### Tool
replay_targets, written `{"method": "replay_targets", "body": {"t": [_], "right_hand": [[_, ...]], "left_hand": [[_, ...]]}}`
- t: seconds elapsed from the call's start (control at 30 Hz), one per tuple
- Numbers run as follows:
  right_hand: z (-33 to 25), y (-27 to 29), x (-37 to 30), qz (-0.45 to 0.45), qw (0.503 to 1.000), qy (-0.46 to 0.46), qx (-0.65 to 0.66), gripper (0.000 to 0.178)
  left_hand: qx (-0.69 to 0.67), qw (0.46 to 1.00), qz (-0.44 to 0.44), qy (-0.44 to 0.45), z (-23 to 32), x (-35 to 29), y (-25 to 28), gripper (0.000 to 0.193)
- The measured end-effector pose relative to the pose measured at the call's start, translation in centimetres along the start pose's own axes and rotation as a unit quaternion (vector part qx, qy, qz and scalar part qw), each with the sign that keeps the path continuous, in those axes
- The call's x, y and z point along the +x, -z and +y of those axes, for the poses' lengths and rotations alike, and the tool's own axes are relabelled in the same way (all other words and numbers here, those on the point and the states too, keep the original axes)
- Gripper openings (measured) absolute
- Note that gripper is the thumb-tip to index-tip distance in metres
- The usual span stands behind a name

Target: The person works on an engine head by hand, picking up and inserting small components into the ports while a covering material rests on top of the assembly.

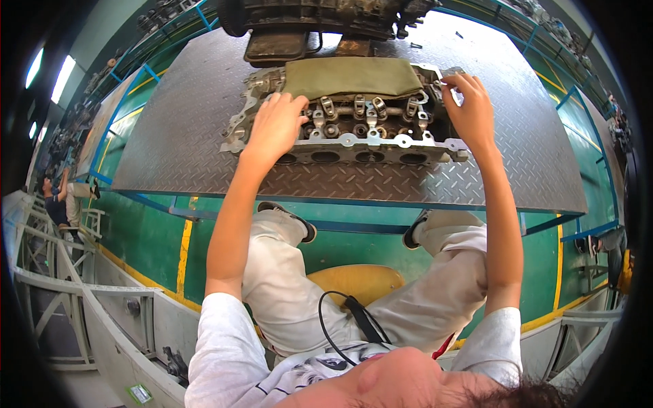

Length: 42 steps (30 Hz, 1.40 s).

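Note:
A metal cylinder head (349, 140) lies on a patterned steel tabletop, its rocker arms and round bores showing. An olive-green folded cloth (350, 77) is spread along its far side. My left hand (277, 124) rests over the head's left part, beside the near left corner of the cloth. Its fingers are bent and a little apart, with no held item visible. At the right end of the head, my right hand (471, 109) has thumb and forefinger drawn together by the casting's edge. Whatever lies between those fingertips is too small to make out.
Beyond the head stands a large dark engine assembly (326, 19). Small bolts (415, 45) lie on the steel tabletop (197, 115). Below me are a yellow stool (355, 280) and my legs. Another person (62, 200) sits far left; blue-framed benches stand at both sides.

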State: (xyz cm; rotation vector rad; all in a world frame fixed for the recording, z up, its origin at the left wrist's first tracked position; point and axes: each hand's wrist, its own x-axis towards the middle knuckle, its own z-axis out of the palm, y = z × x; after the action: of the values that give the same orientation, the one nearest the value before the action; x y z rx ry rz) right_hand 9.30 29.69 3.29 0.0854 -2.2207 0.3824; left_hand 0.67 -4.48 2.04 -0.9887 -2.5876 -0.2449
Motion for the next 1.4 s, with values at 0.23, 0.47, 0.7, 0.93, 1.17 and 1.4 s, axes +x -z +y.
{"method": "replay_targets", "body": {"t": [0.23,0.47,0.7,0.93,1.17,1.4], "right_hand": [[0.9,0.4,-0.7,-0.008,0.999,-0.035,0.008,0.012],[0.9,0.0,-0.9,-0.029,0.998,-0.044,0.021,0.012],[-0.6,-1.2,-0.6,-0.044,0.998,-0.029,0.033,0.013],[-2.5,-1.5,-0.8,-0.039,0.997,-0.03,0.063,0.012],[-5.9,-2.3,-0.3,-0.068,0.992,0.04,0.102,0.013],[-6.9,-4.8,-0.1,-0.122,0.979,0.086,0.137,0.01]], "left_hand": [[-0.198,0.971,-0.026,0.132,-0.6,1.1,0.7,0.028],[-0.285,0.949,0.044,0.129,0.3,1.5,-0.3,0.037],[-0.273,0.959,0.066,0.047,0.6,1.4,-0.2,0.039],[-0.37,0.925,0.068,0.05,0.6,1.8,-1.3,0.028],[-0.317,0.94,0.091,0.083,0.6,0.8,0.6,0.023],[-0.273,0.953,0.121,0.054,0.3,1.7,-1.1,0.015]]}}
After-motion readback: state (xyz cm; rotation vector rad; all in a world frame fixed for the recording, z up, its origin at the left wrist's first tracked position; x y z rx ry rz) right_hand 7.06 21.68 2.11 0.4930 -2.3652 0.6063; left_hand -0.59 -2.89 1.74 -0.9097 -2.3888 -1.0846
